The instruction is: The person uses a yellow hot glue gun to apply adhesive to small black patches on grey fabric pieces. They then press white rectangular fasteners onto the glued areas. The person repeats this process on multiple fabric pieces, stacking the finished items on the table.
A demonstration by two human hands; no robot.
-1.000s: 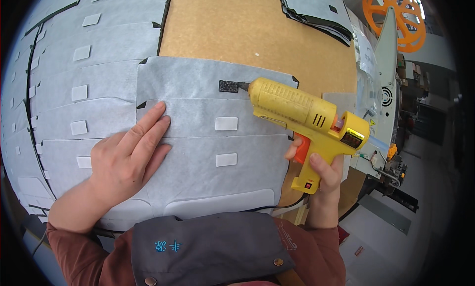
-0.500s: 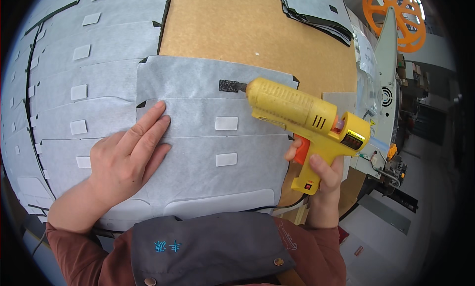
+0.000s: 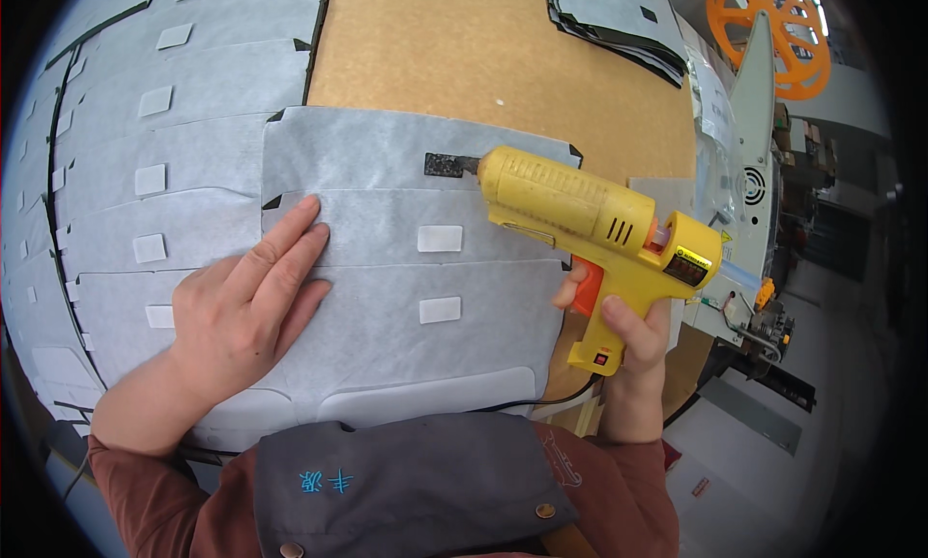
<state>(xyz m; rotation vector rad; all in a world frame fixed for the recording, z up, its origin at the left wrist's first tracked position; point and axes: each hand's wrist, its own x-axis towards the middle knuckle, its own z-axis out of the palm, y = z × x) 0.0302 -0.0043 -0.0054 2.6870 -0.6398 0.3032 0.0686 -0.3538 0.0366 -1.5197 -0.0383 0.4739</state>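
Observation:
My right hand (image 3: 623,331) grips the handle of a yellow glue gun (image 3: 590,215), one finger on its orange trigger. The gun's nozzle touches a small black patch (image 3: 443,165) on the top grey fabric sheet (image 3: 387,152). My left hand (image 3: 246,302) lies flat, fingers together, on the overlapping grey sheets (image 3: 387,307) below it. Two small white patches (image 3: 440,238) sit on these sheets between my hands.
More grey sheets with white patches (image 3: 145,181) overlap in a row to the left. The brown table top (image 3: 464,56) shows behind, with a stack of grey and black pieces (image 3: 619,22) at the back. An orange reel (image 3: 768,27) and a metal machine (image 3: 754,181) stand right.
The glue gun has crept slightly left toward the black patch. My left hand has stayed put.

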